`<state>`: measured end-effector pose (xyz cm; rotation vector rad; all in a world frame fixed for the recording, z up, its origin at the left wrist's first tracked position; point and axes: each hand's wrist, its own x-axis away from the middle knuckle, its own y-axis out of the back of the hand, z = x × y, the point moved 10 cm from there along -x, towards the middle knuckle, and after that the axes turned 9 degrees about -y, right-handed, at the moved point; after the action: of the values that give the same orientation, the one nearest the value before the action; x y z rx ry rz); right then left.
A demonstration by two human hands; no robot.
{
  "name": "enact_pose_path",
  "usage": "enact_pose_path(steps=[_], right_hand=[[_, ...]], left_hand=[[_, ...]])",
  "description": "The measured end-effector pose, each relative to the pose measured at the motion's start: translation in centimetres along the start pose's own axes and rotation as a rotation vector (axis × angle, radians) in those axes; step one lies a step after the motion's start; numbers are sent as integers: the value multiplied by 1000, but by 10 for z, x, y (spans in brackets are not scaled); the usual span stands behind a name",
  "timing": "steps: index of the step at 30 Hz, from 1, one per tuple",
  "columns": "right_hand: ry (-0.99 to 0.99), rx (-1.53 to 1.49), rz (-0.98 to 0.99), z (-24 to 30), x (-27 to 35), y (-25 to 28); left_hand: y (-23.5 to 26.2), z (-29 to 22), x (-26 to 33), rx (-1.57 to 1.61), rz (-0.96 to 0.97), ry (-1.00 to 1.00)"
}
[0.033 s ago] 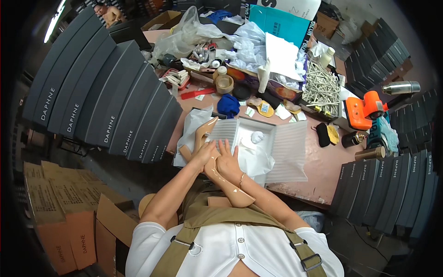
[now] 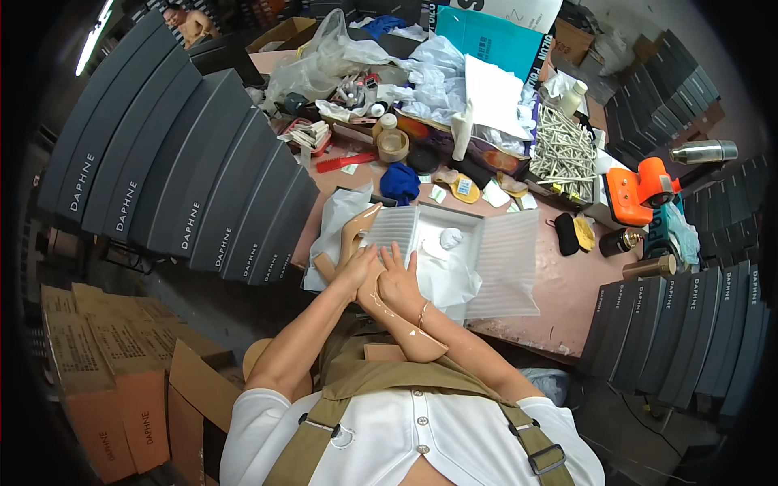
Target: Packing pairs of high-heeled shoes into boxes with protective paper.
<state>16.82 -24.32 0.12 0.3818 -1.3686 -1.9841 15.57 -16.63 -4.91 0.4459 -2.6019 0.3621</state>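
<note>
Two glossy tan block-heeled shoes are in front of my body. My left hand (image 2: 353,272) is closed around them where they meet. The upper shoe (image 2: 353,228) points away over the wrapping, and its heel (image 2: 325,266) sticks out to the left. Slanting down toward my apron is the lower shoe (image 2: 408,334), its rounded end at lower right. My right hand (image 2: 398,285) rests against the lower shoe's right side with fingers stretched and apart. Behind the hands lies an open shoe box (image 2: 450,216) with white paper (image 2: 450,281) and translucent ribbed foam sheet (image 2: 510,267).
Stacked dark grey shoe boxes (image 2: 207,154) rise at left, with more boxes (image 2: 681,324) at right. Across the table (image 2: 559,283) are a blue cloth (image 2: 400,185), a red comb (image 2: 346,162), a jar (image 2: 393,144), a tray of white sticks (image 2: 563,154) and an orange tool (image 2: 640,193).
</note>
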Motion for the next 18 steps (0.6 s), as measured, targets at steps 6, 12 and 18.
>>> enact_pose_path(steps=[6,12,18], right_hand=[[-105,-135,49,-8,34,28],[32,-272,-47,-7,22,36],[354,-350,20,31,43,61]], left_hand=[[-29,-20,14,-52,83,-75],[-33,-27,-1,-5,134,-184],[-32,-20,-5,247,269,-61]])
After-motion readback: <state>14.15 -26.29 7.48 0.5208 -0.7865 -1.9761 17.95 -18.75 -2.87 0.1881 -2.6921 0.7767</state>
